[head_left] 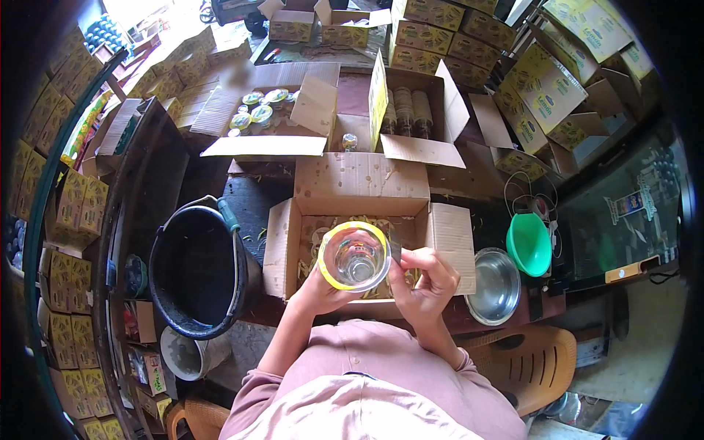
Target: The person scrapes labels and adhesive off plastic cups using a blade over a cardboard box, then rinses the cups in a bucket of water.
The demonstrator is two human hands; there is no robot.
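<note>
Container (355, 257) sits in left hand (321, 294), right hand (425, 284) pinched beside it.

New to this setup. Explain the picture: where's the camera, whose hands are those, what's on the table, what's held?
No machine here: these are a person's bare hands, seen by a camera worn on that person's head, looking forward and down. It's the only view.

The left hand holds a clear cup with a yellow band around its rim. The right hand is at the cup's edge; whether it grips anything is unclear.

Beneath them, an open cardboard box sits on the table. To its right are a steel bowl and a green bowl; to its left, a black bucket.
</note>
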